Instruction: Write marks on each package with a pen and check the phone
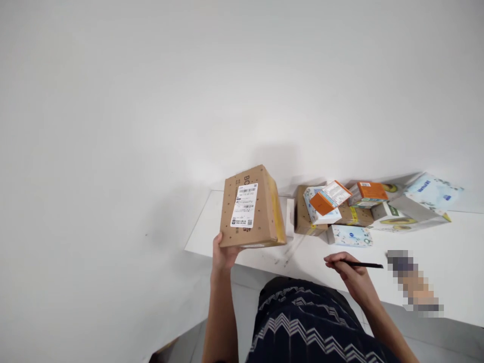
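My left hand [224, 254] grips a brown cardboard box [227, 222] by its lower left corner and underside. The box is tilted, with a white shipping label [245, 205] facing me and yellow tape [277, 212] along its right side. Part of that hand is hidden under the box. To the right, my right hand [351, 272] is closed around a slim black pen [365, 264], which points to the right above the table. The pen is apart from the box.
On the white table [202, 232], a white box [290, 214] stands beside the held carton. Farther right sit a tissue pack [351, 236], orange boxes [372, 191], brown cartons [310, 226] and an avocado-printed box [410, 222]. A pixelated patch covers something near the front edge. A wall rises behind.
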Action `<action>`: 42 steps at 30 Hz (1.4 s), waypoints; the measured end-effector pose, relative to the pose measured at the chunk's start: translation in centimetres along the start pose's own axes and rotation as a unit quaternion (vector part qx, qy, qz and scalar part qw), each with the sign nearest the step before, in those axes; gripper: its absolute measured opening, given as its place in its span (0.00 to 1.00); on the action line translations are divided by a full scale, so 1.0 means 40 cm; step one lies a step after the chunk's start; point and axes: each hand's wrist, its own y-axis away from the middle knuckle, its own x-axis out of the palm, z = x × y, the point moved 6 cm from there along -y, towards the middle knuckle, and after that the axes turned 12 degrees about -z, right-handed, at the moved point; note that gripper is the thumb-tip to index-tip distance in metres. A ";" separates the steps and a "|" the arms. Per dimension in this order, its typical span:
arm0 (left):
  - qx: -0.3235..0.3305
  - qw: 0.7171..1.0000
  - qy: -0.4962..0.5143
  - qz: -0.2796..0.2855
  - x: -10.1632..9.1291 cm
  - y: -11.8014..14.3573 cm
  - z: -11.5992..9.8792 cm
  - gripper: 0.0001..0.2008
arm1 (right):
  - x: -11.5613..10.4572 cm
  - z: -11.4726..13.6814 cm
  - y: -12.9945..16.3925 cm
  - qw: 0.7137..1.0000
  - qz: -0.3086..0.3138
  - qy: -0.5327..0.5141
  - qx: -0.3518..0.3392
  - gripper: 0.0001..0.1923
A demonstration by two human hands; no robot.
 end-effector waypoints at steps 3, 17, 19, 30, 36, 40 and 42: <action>-0.073 0.996 0.037 0.035 0.053 0.033 0.034 0.41 | 0.030 0.084 0.015 0.998 0.010 0.028 -0.048 0.15; -0.258 0.957 0.065 0.112 0.177 0.091 0.180 0.48 | 0.121 0.204 0.092 0.971 0.105 0.110 -0.186 0.25; -0.256 0.958 0.059 0.113 0.184 0.094 0.181 0.48 | 0.123 0.197 0.092 0.966 0.120 0.144 -0.181 0.26; -0.242 0.964 0.080 0.078 0.219 0.131 0.137 0.44 | 0.144 0.204 0.073 0.963 0.120 0.157 -0.181 0.32; -0.273 0.953 0.110 0.074 0.217 0.128 0.128 0.43 | 0.159 0.198 0.070 0.971 0.100 0.140 -0.166 0.32; -0.166 0.976 0.111 0.090 0.204 0.107 0.108 0.37 | 0.155 0.181 0.065 0.977 0.088 0.136 -0.138 0.34; -0.090 0.983 0.132 0.094 0.198 0.100 0.105 0.34 | 0.139 0.172 0.056 0.978 0.083 0.152 -0.120 0.34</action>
